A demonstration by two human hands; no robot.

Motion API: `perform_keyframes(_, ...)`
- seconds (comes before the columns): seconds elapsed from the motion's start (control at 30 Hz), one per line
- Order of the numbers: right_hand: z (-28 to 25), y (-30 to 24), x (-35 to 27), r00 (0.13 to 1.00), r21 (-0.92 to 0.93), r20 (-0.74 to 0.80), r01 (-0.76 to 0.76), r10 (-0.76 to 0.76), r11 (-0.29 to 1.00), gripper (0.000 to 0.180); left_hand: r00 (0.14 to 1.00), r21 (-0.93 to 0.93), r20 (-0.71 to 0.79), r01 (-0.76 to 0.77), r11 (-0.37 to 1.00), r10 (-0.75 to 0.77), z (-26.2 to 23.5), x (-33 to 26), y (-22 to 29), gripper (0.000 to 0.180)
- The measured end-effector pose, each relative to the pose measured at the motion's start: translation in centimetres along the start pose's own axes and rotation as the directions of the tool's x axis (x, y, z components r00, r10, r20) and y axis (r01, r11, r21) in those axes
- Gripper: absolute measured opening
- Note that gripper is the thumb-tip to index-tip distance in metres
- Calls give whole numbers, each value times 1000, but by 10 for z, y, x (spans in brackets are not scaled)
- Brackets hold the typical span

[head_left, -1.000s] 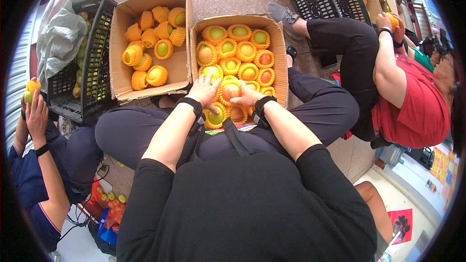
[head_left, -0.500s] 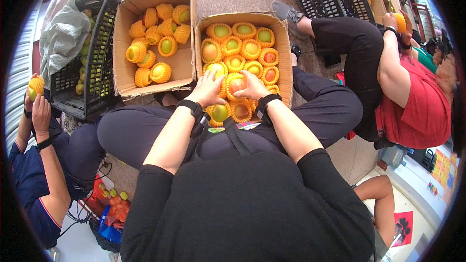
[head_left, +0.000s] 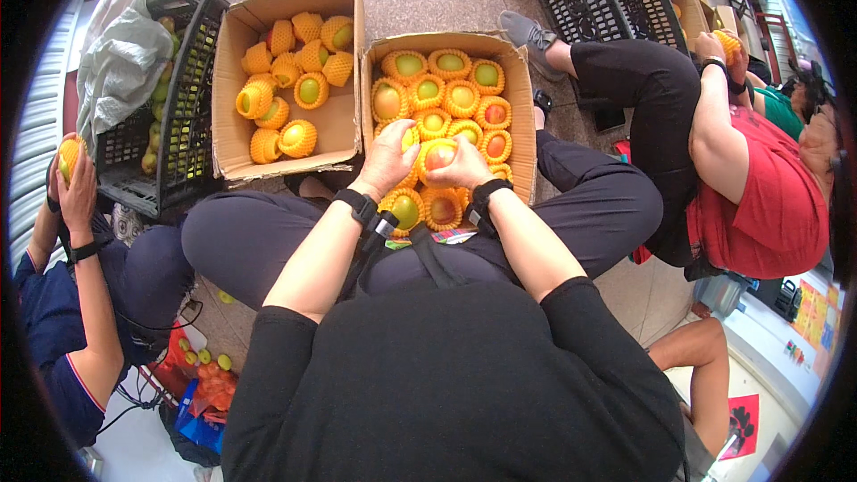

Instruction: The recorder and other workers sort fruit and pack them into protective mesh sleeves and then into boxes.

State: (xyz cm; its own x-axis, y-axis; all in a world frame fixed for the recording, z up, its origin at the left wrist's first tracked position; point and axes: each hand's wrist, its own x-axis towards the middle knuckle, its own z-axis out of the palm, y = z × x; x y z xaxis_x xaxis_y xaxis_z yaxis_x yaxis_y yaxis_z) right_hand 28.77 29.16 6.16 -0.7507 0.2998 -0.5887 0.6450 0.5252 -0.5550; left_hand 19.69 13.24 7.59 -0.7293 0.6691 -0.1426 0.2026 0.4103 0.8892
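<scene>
My right hand [head_left: 468, 166] is closed round a reddish-yellow fruit in a yellow foam net [head_left: 437, 157], held above the others in the near cardboard box [head_left: 525, 125]. Beside it, my left hand [head_left: 387, 161] curls with thumb and fingers round another netted fruit [head_left: 411, 138], mostly hidden by the hand. Rows of green and reddish netted fruits [head_left: 461, 98] fill this box in front of my lap. Close to my wrists sit a greener netted fruit [head_left: 404, 209] and a reddish one [head_left: 443, 208]. Both my wrists wear black straps.
Left of my box stands a second cardboard box [head_left: 335, 138] with loosely piled netted fruits. A black crate [head_left: 192, 80] of bare green fruit, partly under a white sheet [head_left: 120, 71], lies beyond. Co-workers sit on both sides, each holding a netted fruit. More black crates [head_left: 580, 0] stand far right.
My right hand has closed on the reddish fruit and raised it slightly. My left thumb has moved up toward its fingers, around the fruit beside it.
</scene>
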Motion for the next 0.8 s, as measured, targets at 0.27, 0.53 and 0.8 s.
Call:
perform_keyframes(0.27,-23,-89,-52,639,1,-478,687,-602,727,63,943,-966,243,256,27,-228,-21,-7,40,56)
perform_keyframes(0.53,-35,-115,-75,747,253,-487,617,-453,745,32,966,-936,186,229,269,-178,-68,-28,74,49)
perform_keyframes(0.8,-67,-151,-83,535,-5,-592,746,-603,666,18,983,-492,179,114,863,-28,-128,-1,93,67)
